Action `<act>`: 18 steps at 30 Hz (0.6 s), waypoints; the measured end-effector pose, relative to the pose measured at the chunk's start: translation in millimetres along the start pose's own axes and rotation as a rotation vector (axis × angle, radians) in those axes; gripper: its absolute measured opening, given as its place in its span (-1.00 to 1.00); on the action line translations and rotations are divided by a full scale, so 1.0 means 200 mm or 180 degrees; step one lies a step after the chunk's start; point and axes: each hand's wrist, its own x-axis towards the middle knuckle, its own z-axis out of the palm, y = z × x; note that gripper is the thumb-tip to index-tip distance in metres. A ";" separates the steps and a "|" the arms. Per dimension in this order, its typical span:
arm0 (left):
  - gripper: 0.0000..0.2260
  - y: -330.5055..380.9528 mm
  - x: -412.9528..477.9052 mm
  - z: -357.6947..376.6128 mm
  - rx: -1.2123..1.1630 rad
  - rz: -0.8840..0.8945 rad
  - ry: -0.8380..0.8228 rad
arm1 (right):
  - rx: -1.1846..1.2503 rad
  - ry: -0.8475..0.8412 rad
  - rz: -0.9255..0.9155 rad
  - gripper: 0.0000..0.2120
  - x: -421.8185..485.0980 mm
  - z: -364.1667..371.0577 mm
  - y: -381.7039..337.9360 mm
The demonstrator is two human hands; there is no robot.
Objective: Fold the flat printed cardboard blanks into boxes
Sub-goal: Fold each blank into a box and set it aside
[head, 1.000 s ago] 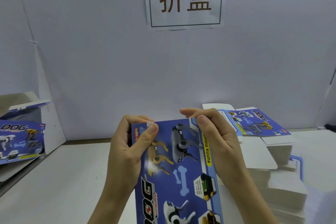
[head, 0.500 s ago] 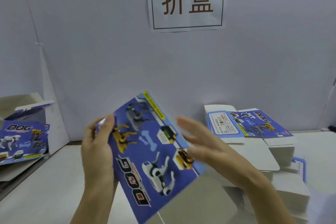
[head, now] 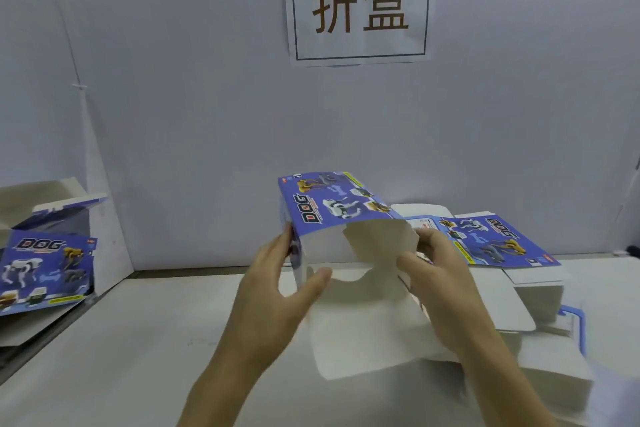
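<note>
Held above the desk (head: 138, 340), the blank (head: 332, 206) is half-opened into a sleeve, left hand (head: 273, 291) gripping its left wall, right hand (head: 440, 288) pinching an end flap (head: 377, 243), which probably needs folding inward next.

A pale lilac-grey back wall (head: 207, 114) fills most of the view under soft, even light. High on it hangs a white paper sign (head: 360, 5) with two large brown characters inside a thin dark frame. A side panel (head: 34, 97) meets the wall at left along a slanting seam. Below lies a white tabletop (head: 138, 340)
</note>
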 end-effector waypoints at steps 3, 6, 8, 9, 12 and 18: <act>-0.59 0.01 0.01 0.01 -0.0243 -0.0004 0.0534 | 0.0442 0.0002 0.0027 -0.90 0.01 -0.03 -0.02; -0.74 0.02 0.02 0.00 -0.0566 0.0039 0.0945 | 0.0765 0.0100 0.0066 -0.96 0.01 -0.03 -0.02; -0.87 0.02 0.02 -0.01 -0.0671 0.0060 0.1021 | 0.0812 0.0170 -0.0026 -0.87 0.00 -0.03 -0.02; -0.92 0.02 0.02 -0.02 -0.0876 -0.0006 0.0964 | 0.0826 0.0142 -0.0055 -0.83 0.00 -0.03 -0.02; -0.86 0.00 0.03 -0.07 -0.2163 -0.0520 0.0364 | 0.1320 -0.0343 0.0260 -0.72 0.02 -0.07 -0.02; -0.76 -0.05 0.04 -0.08 -0.2051 -0.0702 0.0146 | 0.1213 -0.0538 0.0397 -0.65 0.02 -0.09 0.00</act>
